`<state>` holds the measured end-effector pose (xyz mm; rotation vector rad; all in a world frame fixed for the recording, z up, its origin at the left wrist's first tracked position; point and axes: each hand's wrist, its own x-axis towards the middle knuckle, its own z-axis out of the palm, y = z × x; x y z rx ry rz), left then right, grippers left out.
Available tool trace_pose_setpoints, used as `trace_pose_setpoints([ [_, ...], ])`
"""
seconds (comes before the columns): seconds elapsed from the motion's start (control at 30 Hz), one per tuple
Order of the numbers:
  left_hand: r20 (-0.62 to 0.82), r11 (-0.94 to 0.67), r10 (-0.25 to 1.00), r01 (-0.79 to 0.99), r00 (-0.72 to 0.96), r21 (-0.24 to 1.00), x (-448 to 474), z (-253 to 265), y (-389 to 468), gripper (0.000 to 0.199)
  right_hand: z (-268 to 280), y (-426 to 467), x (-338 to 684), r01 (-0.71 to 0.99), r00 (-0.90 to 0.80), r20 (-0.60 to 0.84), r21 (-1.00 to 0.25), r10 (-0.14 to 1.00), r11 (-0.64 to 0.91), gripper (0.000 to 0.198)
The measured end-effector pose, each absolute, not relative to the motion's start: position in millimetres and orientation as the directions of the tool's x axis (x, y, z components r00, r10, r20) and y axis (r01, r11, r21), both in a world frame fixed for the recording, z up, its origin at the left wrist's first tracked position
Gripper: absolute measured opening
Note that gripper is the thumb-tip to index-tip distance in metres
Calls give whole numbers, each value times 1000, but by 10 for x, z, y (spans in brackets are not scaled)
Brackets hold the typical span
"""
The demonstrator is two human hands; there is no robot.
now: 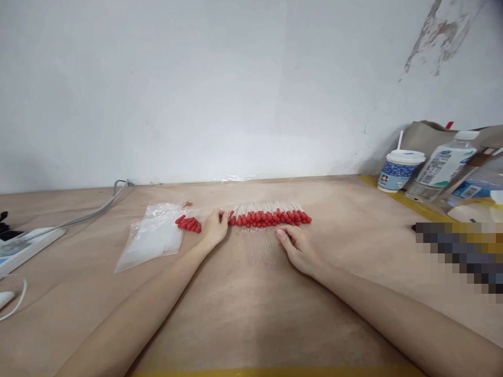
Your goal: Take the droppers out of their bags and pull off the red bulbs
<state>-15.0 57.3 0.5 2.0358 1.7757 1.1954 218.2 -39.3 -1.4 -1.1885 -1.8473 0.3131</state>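
Across the middle of the table lies a row of droppers (271, 215), with red bulbs toward me and thin pale tubes toward the wall. My left hand (215, 226) is at the row's left end, its fingers pinched at a tilted red dropper bulb (231, 214). Just below the row, several thin clear tubes (259, 248) lie side by side. My right hand (296, 243) is beside their right edge, thumb and fingers curled together; whatever it may hold is too small to see. Several loose red bulbs (190, 224) lie left of my left hand.
Clear zip bags (153, 241) lie flat at the left, partly under the loose bulbs. A power strip (35, 246) with a grey cable (98, 209) is farther left. A paper cup (398, 172) and a plastic bottle (446, 165) stand at the right back.
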Motion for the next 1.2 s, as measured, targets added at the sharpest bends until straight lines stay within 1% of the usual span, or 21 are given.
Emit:
trace_pose_setpoints([
  [0.2, 499, -286, 857, 689, -128, 666, -216, -37, 559, 25, -39, -393, 2191, 586, -132, 577, -610, 806, 533, 27],
  [0.3, 526, -332, 841, 653, -122, 681, -251, -33, 423, 25, -60, -400, 2198, 605, -104, 664, -549, 741, 577, 24],
  [0.4, 529, -413, 849, 610, -13, 676, -290, -29, 186, 23, -57, -423, 2212, 658, -152, 754, -405, 639, 635, 35],
  [0.5, 467, -509, 858, 469, 213, 722, -301, -41, -52, 18, -29, -453, 2233, 695, -316, 777, -201, 544, 690, 49],
  [0.53, 449, -530, 848, 421, 283, 736, -294, -45, -111, 16, -18, -461, 2238, 694, -378, 768, -135, 517, 708, 50],
  [0.6, 440, -567, 817, 378, 373, 732, -265, -46, -188, 13, 0, -472, 2242, 683, -475, 738, -34, 479, 730, 46],
  [0.67, 459, -613, 780, 372, 426, 697, -229, -33, -219, 11, 9, -477, 2234, 687, -511, 727, 24, 460, 726, 39],
  [0.77, 488, -679, 721, 356, 492, 642, -189, 0, -229, 8, 1, -472, 2208, 715, -497, 740, 53, 453, 697, 35],
  [0.87, 511, -740, 658, 350, 553, 574, -179, 25, -243, 7, -25, -456, 2182, 711, -499, 744, 59, 444, 700, 28],
  [1.0, 525, -805, 587, 375, 616, 459, -152, 59, -285, 11, -38, -440, 2169, 682, -518, 726, 32, 452, 731, 16],
  [1.07, 537, -825, 565, 410, 626, 390, -110, 73, -302, 18, -33, -440, 2170, 670, -531, 710, 17, 463, 742, 15],
  [1.13, 564, -847, 529, 436, 634, 304, -51, 73, -307, 34, -33, -441, 2173, 655, -532, 714, 6, 456, 756, 15],
  [1.17, 580, -861, 501, 438, 642, 259, -19, 66, -305, 39, -36, -441, 2175, 644, -530, 723, 2, 444, 765, 15],
  [1.2, 596, -874, 471, 434, 651, 217, 12, 55, -300, 40, -40, -440, 2176, 632, -529, 730, -1, 433, 775, 15],
])
